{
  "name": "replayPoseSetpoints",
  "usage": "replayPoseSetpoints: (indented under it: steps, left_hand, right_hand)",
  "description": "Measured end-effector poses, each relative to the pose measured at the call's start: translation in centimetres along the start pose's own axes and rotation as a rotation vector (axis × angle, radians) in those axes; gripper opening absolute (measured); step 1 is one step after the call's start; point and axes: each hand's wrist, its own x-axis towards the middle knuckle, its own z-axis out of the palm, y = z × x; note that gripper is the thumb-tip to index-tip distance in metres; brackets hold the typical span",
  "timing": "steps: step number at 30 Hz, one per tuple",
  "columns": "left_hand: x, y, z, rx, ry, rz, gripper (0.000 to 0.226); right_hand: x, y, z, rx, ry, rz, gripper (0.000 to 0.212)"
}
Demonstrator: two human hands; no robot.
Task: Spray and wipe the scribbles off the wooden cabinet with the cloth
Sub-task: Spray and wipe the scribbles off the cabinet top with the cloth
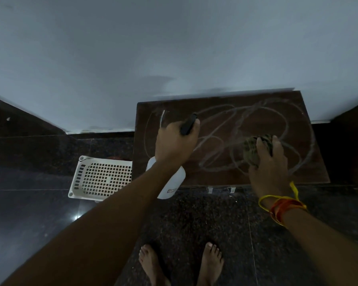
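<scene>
Wooden cabinet top bears looping chalky scribbles; right hand grips bunched cloth.

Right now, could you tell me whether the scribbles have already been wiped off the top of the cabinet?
No, pale looping scribbles still cover most of the dark cabinet top, around the cloth under the right hand.

The wooden cabinet is dark brown, seen from above, its back edge against a pale wall. Pale looping scribbles sprawl across most of its top. A white spray bottle with a black nozzle head is held tilted over the cabinet's left part, nozzle pointing toward the scribbles, body hanging past the front edge. A bunched greenish cloth is pressed on the right part of the top, over the scribbled lines
</scene>
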Motion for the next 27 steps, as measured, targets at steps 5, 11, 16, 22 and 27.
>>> replayPoseSetpoints:
  steps: [5,11,16,22,27]
  left_hand:
    - [-0.6,1.1,2.4,0.015,-0.103,0.068,0.043]
    - [-2.6,1.1,4.0,0.044,-0.225,0.122,0.038]
    - [-5.0,-1.9,3.5,0.103,-0.292,0.143,0.045]
    - [-8.0,-6.6,0.8,0.108,-0.288,0.108,0.049]
    - [-9.3,-10.0,-2.2,0.11,-0.234,0.05,0.045]
  right_hand:
    - [0.7,1.8,-0.7,0.02,0.02,0.009,0.07]
    - [1.2,3.2,-1.2,0.043,0.037,0.02,0.069]
    - [1.3,2.7,-1.3,0.039,0.024,0.017,0.067]
    - [1.5,-0.8,-0.1,0.055,-0.028,-0.011,0.068]
    - [0.8,-4.9,2.3,0.094,-0.088,-0.065,0.067]
